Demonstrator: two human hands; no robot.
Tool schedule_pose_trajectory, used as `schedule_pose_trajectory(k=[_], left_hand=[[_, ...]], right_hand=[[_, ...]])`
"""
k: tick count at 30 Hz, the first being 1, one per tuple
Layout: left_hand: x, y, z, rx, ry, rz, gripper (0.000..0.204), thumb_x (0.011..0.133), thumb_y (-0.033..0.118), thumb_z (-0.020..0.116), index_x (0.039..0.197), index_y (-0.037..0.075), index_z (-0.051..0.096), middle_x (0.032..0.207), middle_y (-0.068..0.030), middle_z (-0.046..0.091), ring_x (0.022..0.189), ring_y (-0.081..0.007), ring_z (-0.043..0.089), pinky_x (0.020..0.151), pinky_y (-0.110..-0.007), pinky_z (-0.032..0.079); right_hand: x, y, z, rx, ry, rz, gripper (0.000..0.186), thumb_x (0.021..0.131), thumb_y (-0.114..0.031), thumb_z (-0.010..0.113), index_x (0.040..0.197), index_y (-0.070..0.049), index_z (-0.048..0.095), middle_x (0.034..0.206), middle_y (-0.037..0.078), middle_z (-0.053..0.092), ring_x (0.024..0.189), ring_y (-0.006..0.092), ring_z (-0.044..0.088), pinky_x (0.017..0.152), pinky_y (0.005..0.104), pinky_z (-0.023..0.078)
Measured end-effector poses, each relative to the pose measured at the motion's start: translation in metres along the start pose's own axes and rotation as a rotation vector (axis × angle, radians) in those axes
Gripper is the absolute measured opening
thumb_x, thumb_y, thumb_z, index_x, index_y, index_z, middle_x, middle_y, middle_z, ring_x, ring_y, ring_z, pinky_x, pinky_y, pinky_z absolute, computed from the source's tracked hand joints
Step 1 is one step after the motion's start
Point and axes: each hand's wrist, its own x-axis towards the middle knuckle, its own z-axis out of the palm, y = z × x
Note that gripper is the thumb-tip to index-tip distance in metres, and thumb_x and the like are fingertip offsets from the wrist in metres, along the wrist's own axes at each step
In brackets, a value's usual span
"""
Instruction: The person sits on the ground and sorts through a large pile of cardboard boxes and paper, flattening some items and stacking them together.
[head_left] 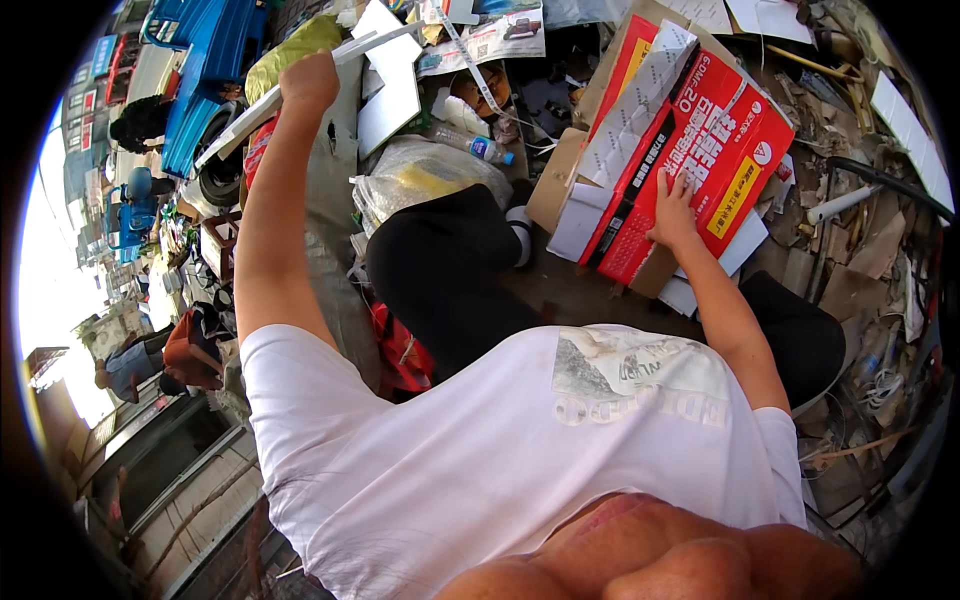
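Observation:
Raised at the upper left, my left hand [308,78] is closed around a long, flat white strip [245,122]. On the right, my right hand [674,212] rests with fingers apart on a flattened red cardboard box [740,140], which lies on brown cardboard [548,195] with silvery-white sheets along its left side. Between my hands are crumpled bubble wrap [410,180], a plastic bottle [470,142] and white board pieces [388,105].
Mixed scrap [870,240] and a black hose [880,178] surround me on the right. Blue vehicles [190,70] and two people [195,355] are at the left. My bent legs occupy the middle, with red plastic [390,340] beside them.

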Motion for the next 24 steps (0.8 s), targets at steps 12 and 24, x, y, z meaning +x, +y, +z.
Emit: schedule_pose_trajectory(k=[12,24], left_hand=[[-0.059,-0.005,-0.194,-0.973,0.466,-0.148,0.043,0.081,0.025,0.061,0.116,0.000,0.064,0.094,-0.0137,0.070,0.084,-0.0270,0.068,0.081,-0.034,0.051],[-0.064,0.322,-0.107,-2.356,-0.772,0.136,0.026,0.074,0.001,0.061,0.098,-0.002,0.054,0.090,-0.0101,0.057,0.085,-0.0276,0.059,0.079,-0.042,0.052]], right_hand=[[-0.015,0.021,0.003,0.105,0.089,-0.029,0.135,0.056,-0.027,0.093,0.157,-0.019,0.003,0.158,0.030,0.009,0.143,0.0501,0.021,0.103,0.0554,0.046],[-0.042,0.069,0.042,0.650,0.411,-0.167,0.099,0.071,-0.021,0.082,0.152,-0.012,0.026,0.143,0.028,0.039,0.135,0.0393,0.041,0.111,0.0403,0.038]])
